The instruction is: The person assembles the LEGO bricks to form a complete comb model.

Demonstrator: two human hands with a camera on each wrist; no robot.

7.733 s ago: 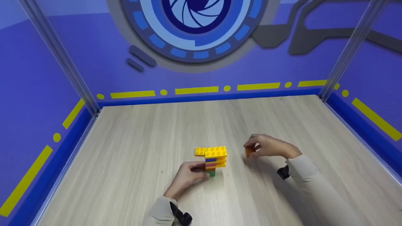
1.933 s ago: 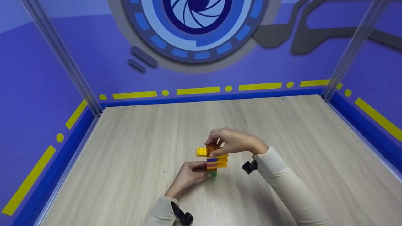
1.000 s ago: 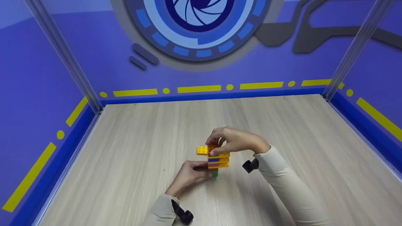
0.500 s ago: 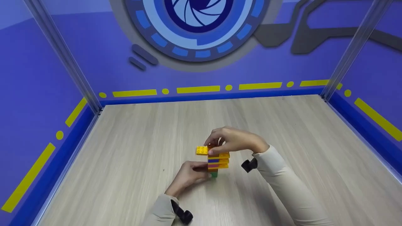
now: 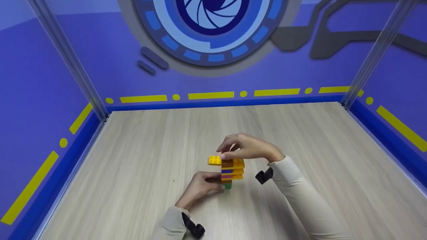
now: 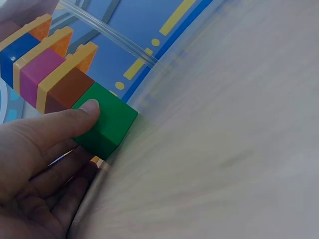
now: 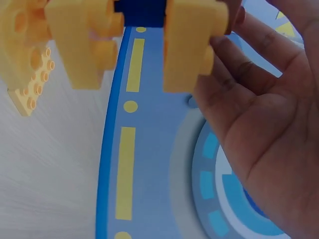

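Observation:
A tower of toy building bricks (image 5: 227, 171) stands upright on the table. Its base is a green brick (image 6: 107, 119), pinched between the thumb and fingers of my left hand (image 5: 200, 188). Above that come a brown brick (image 6: 70, 88), a pink brick (image 6: 40, 72) and a blue brick (image 6: 19, 55), with yellow plates between them jutting to the right. A second brown brick (image 5: 227, 163) tops the tower. My right hand (image 5: 250, 146) holds this one at its upper edge, thumb in front and fingers behind. The thumb covers much of its top.
A separate yellow studded plate (image 7: 32, 89) lies on the wooden table (image 5: 150, 150), just behind and left of the tower in the head view. Printed blue panels (image 5: 100, 60) wall in the table at the back and both sides. Black wrist cameras (image 5: 196, 230) sit on both sleeves.
Earlier my right hand held the brown brick off to the right; it has come left onto the tower's top. Lately its thumb has slid up the brick. My left hand keeps its hold.

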